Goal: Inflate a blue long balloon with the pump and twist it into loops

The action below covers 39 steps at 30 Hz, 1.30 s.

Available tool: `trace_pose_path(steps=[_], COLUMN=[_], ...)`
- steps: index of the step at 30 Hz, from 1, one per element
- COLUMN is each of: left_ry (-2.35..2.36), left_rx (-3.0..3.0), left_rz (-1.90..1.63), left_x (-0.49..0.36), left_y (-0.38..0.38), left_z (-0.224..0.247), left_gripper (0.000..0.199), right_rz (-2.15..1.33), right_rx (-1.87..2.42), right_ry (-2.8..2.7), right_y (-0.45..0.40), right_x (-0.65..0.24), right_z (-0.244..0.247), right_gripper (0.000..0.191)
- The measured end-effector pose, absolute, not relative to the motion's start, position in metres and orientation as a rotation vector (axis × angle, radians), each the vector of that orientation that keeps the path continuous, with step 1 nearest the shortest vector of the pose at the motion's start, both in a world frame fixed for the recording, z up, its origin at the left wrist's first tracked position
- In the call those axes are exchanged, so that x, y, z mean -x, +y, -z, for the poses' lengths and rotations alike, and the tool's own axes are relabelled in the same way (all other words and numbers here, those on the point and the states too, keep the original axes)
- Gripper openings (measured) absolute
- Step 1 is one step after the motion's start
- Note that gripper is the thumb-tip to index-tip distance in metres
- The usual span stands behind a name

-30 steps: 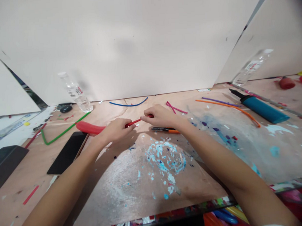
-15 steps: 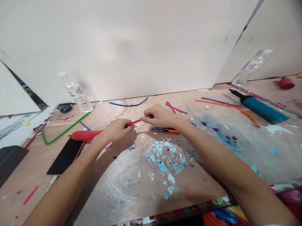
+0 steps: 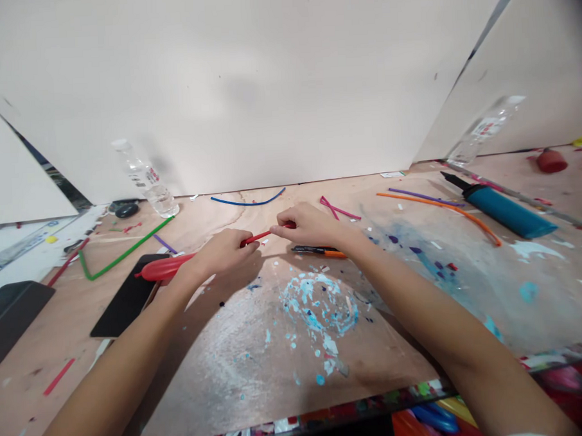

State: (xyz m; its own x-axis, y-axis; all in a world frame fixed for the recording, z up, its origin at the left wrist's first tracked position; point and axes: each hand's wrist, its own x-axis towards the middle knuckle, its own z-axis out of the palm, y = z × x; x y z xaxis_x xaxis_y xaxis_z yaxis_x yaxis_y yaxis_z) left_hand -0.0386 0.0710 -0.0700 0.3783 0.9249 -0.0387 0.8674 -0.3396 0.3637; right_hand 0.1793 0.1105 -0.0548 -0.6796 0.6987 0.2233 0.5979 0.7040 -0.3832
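Over by the left edge of the table (image 3: 221,375), you've got a dark grey box (image 3: 18,320) partly out of view, and a short red strip (image 3: 59,376) lying loose closer to the front. Next along is a green strip (image 3: 128,250) with a sharp bend, its tip ending by a clear bottle (image 3: 149,182) near the back edge, and in front of it a black phone-looking slab (image 3: 124,304). The red balloon (image 3: 163,268) is kinda center-left: its fat end overlaps the slab's far end (can't tell if they're actually touching), and the skinny part runs over to mid-table, nearer the back edge. The left hand (image 3: 223,248) has its fingers wrapped around that skinny part, a blue strip (image 3: 246,204) curves along the back edge behind it, and the right hand (image 3: 310,225) pinches the red further along, with a narrow bit showing in between. A black-and-orange marker (image 3: 314,249) lies just by the right wrist, partly covered. Past that it's a crossed pink strip (image 3: 347,214), then an orange strip (image 3: 439,202) and a purple strip (image 3: 422,195) close together, and a blue pump (image 3: 510,210) toward the back right corner with another clear bottle (image 3: 487,130) behind it.
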Motion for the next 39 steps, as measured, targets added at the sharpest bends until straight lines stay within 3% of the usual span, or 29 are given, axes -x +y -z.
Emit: trace_pose_path(steps=[29, 39], left_ry=[1.531, 1.459], left_rx=[-2.266, -2.077], left_rz=[-0.212, -0.254], left_x=[0.067, 0.068], left_y=[0.082, 0.079], left_z=[0.064, 0.062], left_gripper=[0.028, 0.042], right_rz=[-0.364, -0.297], right_rx=[1.068, 1.116], right_ry=[-2.211, -2.009], right_y=[0.123, 0.128], right_x=[-0.216, -0.218], right_z=[0.025, 0.026], right_gripper=[0.043, 0.045])
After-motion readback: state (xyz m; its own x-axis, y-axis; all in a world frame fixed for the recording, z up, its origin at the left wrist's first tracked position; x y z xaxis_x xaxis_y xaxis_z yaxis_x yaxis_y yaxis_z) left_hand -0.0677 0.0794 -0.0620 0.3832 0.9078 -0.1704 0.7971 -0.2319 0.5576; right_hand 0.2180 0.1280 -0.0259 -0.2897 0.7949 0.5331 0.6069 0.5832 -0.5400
